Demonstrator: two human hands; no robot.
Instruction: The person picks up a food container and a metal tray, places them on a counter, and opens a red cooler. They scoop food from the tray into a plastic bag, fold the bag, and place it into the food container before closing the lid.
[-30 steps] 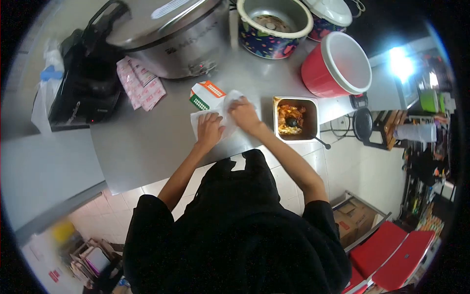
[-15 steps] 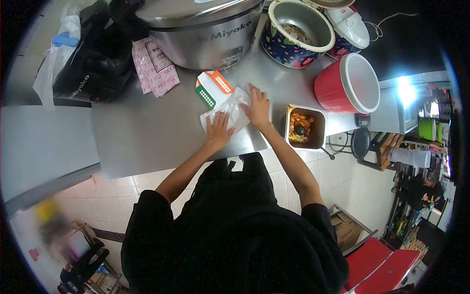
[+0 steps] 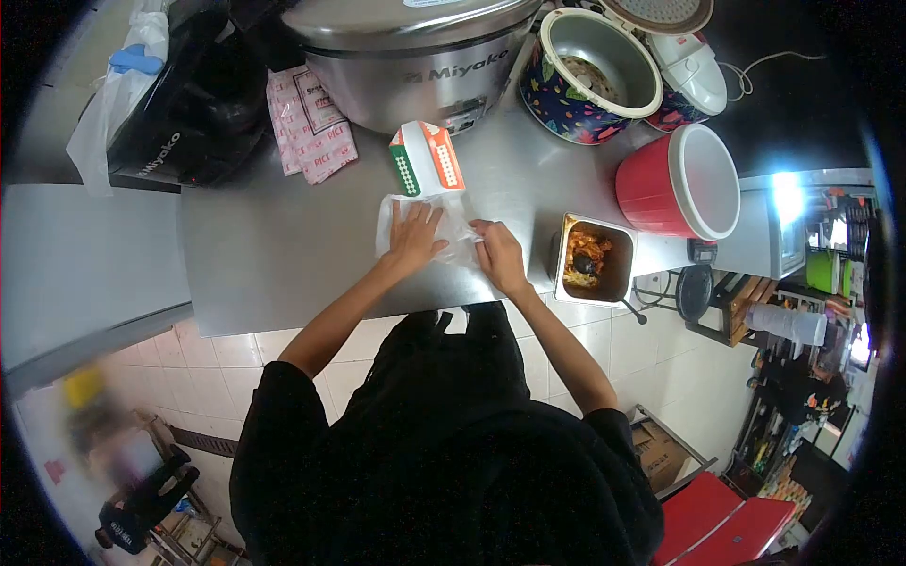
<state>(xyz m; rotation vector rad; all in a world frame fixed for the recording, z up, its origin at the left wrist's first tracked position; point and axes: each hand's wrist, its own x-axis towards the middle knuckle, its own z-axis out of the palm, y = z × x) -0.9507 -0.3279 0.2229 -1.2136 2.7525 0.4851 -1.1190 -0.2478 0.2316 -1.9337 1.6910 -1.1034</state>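
Head view: we see left grip [image 3: 415,236] flat on thin white sheet [image 3: 460,226], fingers spread, released, clasping nothing. Right grip [image 3: 498,257] at sheet's right edge, fingertips touching it; we cannot tell whether it pinches sheet. Sheet lies on steel counter [image 3: 274,255], directly in front of us, its far edge touching orange-green carton [image 3: 427,158]. Metal tray [image 3: 615,281] of food just right of right grip. Red bucket [image 3: 646,189] and big rice cooker [image 3: 415,57] farther back.

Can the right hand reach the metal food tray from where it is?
Probably yes. The right hand touches the white paper, and the food tray sits just beside it with only bare counter between.
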